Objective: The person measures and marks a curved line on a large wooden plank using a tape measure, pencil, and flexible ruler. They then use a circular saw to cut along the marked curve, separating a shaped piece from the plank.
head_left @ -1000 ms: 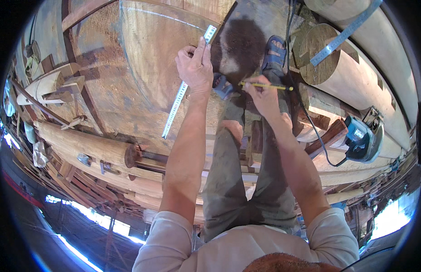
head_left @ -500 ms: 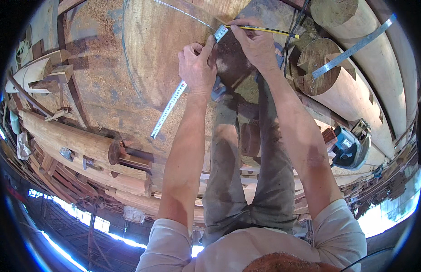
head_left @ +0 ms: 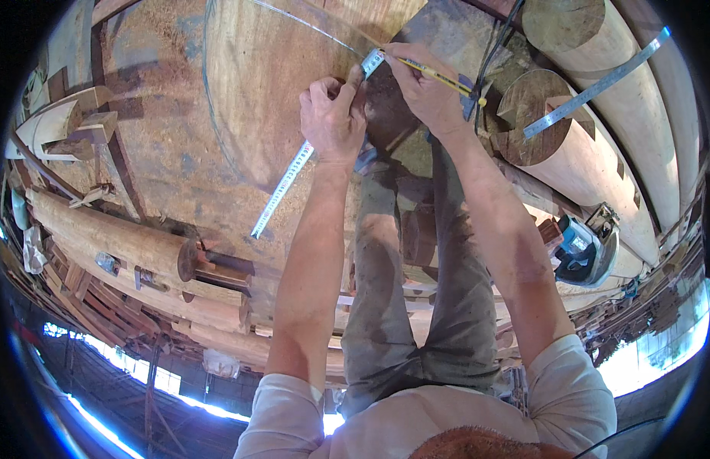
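My left hand [head_left: 332, 118] is closed on a long white ruler [head_left: 281, 190] with dark markings, thumb and fingers near its far part. The ruler slants from the near left up to the far right, across the edge of a wide pale wooden slab [head_left: 271, 92]. In my right hand [head_left: 428, 92] is a yellow-and-black pencil [head_left: 441, 77], pinched near its point. The pencil's point is at the ruler's far end; whether it touches the wood I cannot tell. A thin pale strip [head_left: 305, 25] runs along the slab toward that same end.
At the right lie thick round logs [head_left: 558, 157] with notched ends, a steel ruler [head_left: 600, 83] resting across one. A blue power saw [head_left: 581, 249] sits below them. More shaped timbers [head_left: 118, 233] lie at the left, and sawdust covers the floor [head_left: 160, 153].
My right hand has shifted slightly nearer to me, and the pencil's back end has swung down toward me. The left hand and the ruler under it stay nearly in place.
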The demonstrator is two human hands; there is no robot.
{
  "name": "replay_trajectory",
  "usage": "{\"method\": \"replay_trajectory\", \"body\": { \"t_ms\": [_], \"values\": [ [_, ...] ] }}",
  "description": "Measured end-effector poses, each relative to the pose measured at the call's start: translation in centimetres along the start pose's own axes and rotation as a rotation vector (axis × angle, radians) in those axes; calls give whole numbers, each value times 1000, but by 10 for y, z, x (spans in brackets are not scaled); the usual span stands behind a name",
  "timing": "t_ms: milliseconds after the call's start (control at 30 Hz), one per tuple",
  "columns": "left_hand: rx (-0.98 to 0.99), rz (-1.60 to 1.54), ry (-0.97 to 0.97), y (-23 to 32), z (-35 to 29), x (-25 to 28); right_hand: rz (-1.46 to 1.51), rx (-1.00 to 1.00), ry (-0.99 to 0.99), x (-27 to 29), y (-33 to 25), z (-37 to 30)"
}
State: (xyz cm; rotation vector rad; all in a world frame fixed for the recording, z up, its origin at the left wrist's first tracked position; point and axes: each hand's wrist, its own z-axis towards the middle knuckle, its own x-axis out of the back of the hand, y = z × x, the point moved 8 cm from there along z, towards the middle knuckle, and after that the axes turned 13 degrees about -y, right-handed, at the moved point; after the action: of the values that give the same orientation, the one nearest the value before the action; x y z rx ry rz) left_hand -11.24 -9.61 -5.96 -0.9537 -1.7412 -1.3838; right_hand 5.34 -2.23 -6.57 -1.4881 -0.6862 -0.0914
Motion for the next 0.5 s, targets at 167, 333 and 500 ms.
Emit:
{"method": "replay_trajectory", "body": {
  "t_ms": [167,333,500],
  "values": [
    [-1,33,18,-1,-1,0,33,89,6,-1,-5,0],
    [16,16,5,1,1,0,24,117,10,0,-6,3],
    [-9,51,10,-2,1,-2,83,-7,26,-1,0,1]
  ]
}}
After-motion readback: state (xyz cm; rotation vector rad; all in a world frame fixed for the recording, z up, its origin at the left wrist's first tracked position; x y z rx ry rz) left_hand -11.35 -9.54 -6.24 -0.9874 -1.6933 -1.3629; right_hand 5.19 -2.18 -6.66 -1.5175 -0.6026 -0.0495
